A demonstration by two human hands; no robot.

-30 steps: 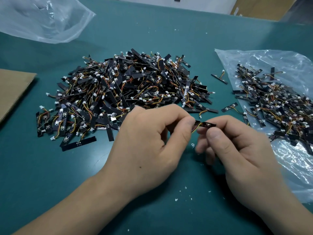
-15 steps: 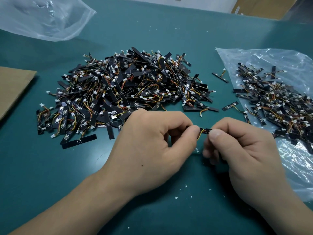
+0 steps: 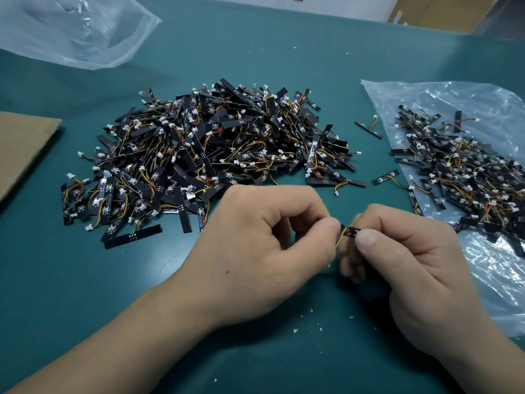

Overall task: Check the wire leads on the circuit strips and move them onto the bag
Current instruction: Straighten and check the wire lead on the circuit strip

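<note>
Though thin, the black strip [image 3: 351, 232] trails curved wires [image 3: 339, 239].

glossy crinkled clear plastic bag [image 3: 483, 103], matt teal mat [image 3: 85, 280]

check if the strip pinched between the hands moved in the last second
Yes. The held strip has come down toward the person, ending farther from the nearest loose strip lying beyond it.

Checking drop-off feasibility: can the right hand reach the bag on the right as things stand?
Probably yes. The right hand pinches a circuit strip right beside the bag, with no object between them; the left hand, also pinching it, would need to let go.
</note>
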